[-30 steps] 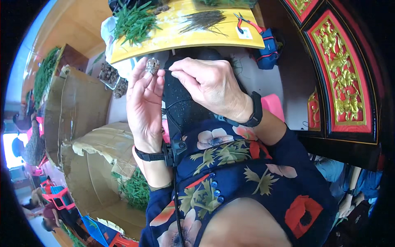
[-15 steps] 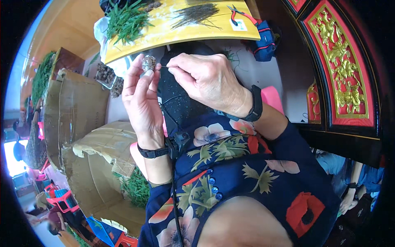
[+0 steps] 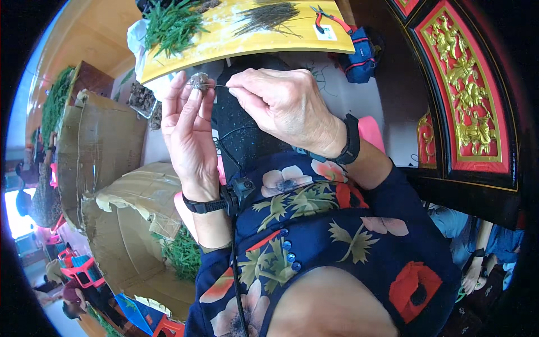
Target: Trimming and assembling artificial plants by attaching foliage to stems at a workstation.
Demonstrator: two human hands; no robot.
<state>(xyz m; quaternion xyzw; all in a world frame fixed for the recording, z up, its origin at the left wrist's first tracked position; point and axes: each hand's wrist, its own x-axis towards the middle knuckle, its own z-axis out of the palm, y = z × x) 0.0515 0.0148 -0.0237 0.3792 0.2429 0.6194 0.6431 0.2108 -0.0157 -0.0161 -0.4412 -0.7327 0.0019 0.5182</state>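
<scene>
My left hand (image 3: 188, 126) is raised below the table's near edge, with a small brown pine cone (image 3: 199, 82) pinched between thumb and fingers. From the cone a thin wire (image 3: 219, 85) runs to my right hand (image 3: 275, 101), whose thumb and forefinger are closed on its other end. On the yellow table (image 3: 224, 48) beyond lie a heap of green sprigs (image 3: 173, 27) and a loose bundle of dark wires (image 3: 268, 19). Red-handled pliers (image 3: 331, 18) rest to their right.
A torn cardboard box (image 3: 126, 241) with greenery (image 3: 184, 254) inside stands at my left. Beside it a clear tray (image 3: 143, 101) holds brown cones. A blue pouch (image 3: 361, 56) hangs at the table's right corner. To the right is a carved red and gold panel (image 3: 469, 90).
My left hand has shifted slightly left, and the cone has turned, showing a darker side. A longer stretch of wire now shows between the hands. My right hand has hardly moved.
</scene>
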